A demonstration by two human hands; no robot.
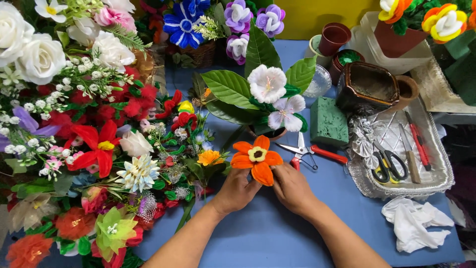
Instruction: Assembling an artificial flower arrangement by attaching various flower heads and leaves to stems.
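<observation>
An orange fabric flower (257, 159) with a cream and yellow centre sits upright just above both of my hands. My left hand (237, 189) grips it from below on the left side, and my right hand (291, 187) closes on it from the right. Both rest low over the blue table (277, 233). Behind the flower stands a small pot with white flowers (277, 97) and broad green leaves. Red-handled pliers (312, 151) lie on the table just right of the flower.
A large heap of artificial flowers (84, 139) fills the left side. A green foam block (328, 121), brown pots (369, 87), a silver tray (436, 181) with scissors (389, 164) and tools, and a crumpled white cloth (414, 223) sit at the right.
</observation>
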